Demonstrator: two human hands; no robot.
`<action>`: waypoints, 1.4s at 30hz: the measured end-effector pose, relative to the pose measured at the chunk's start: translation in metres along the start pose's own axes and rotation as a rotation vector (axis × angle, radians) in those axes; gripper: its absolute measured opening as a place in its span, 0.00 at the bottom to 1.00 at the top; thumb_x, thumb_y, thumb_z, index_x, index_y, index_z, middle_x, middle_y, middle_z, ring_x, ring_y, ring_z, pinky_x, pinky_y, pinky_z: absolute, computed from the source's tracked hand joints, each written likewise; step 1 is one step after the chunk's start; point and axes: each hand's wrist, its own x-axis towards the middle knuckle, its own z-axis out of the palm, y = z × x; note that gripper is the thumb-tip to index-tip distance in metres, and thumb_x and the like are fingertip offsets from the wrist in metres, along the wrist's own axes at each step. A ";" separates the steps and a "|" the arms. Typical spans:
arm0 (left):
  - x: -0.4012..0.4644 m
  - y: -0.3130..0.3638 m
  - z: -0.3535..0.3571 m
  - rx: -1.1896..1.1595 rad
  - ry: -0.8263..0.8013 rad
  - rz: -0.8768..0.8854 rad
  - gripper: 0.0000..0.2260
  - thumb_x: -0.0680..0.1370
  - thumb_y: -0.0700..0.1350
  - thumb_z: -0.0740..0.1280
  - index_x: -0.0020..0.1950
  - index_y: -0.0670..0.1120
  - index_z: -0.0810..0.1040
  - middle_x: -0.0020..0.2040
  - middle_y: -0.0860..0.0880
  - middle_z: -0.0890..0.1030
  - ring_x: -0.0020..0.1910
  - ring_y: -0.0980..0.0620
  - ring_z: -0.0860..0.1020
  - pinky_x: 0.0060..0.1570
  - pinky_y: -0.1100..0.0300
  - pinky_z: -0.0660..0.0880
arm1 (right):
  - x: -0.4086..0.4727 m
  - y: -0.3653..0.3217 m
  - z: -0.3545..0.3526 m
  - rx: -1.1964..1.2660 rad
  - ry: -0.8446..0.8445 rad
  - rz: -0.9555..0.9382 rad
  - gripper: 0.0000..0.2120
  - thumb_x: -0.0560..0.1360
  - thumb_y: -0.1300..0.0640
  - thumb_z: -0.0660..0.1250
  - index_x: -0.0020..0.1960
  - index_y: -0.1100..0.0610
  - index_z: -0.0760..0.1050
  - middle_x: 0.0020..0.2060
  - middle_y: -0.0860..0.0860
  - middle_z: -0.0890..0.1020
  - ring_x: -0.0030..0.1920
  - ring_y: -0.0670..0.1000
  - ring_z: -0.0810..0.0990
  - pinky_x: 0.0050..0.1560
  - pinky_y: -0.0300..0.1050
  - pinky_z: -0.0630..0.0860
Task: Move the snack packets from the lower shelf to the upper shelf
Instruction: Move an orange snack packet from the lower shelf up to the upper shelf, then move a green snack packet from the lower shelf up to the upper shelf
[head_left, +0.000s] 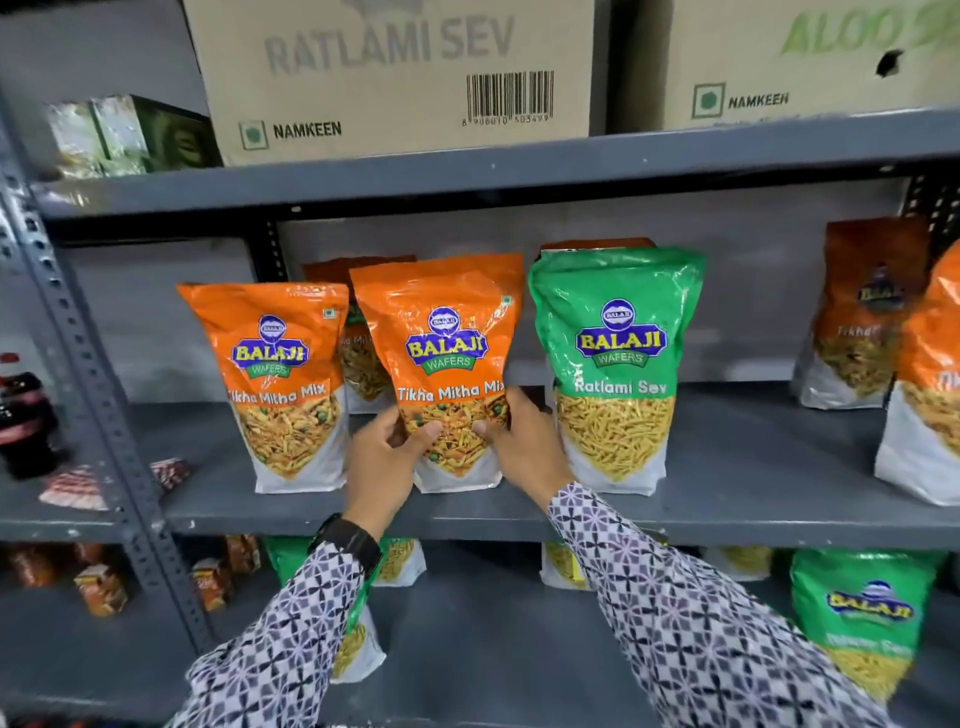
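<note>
Both hands hold one orange packet (447, 364) on the upper shelf (727, 514). The left hand (387, 457) grips its lower left edge, thumb across the front; the right hand (524, 447) grips the lower right edge the same way. The packet stands upright, long axis vertical, its base at or just above the shelf board; contact cannot be confirmed. It sits between a second orange packet (280, 384) on the left and a green packet (615, 364) on the right, close to both.

In my judgement this is the placing step, and the release depends on the packet staying vertical in that narrow gap.

More green packets (865, 618) stand on the lower shelf (493, 649), below and nearer, to the right. The right hand is the nearer one for the next pick.
</note>
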 end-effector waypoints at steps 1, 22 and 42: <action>0.001 -0.003 0.002 -0.002 0.004 -0.004 0.12 0.79 0.48 0.75 0.63 0.50 0.84 0.56 0.52 0.89 0.56 0.54 0.87 0.61 0.46 0.83 | 0.001 0.002 0.001 0.002 -0.007 0.003 0.17 0.81 0.54 0.70 0.67 0.56 0.73 0.59 0.54 0.86 0.59 0.58 0.85 0.57 0.53 0.80; -0.038 0.043 0.103 0.014 -0.176 0.061 0.26 0.79 0.49 0.75 0.76 0.52 0.74 0.66 0.51 0.81 0.63 0.52 0.81 0.66 0.55 0.78 | -0.051 0.072 -0.112 -0.011 0.510 -0.210 0.25 0.80 0.53 0.71 0.75 0.54 0.70 0.63 0.51 0.75 0.63 0.57 0.79 0.60 0.60 0.80; -0.099 0.071 0.111 -0.196 -0.240 0.110 0.28 0.73 0.48 0.80 0.71 0.53 0.78 0.62 0.52 0.86 0.60 0.50 0.85 0.58 0.51 0.83 | -0.120 0.062 -0.170 0.413 0.242 -0.004 0.20 0.76 0.59 0.75 0.67 0.56 0.78 0.57 0.48 0.87 0.55 0.42 0.86 0.54 0.40 0.83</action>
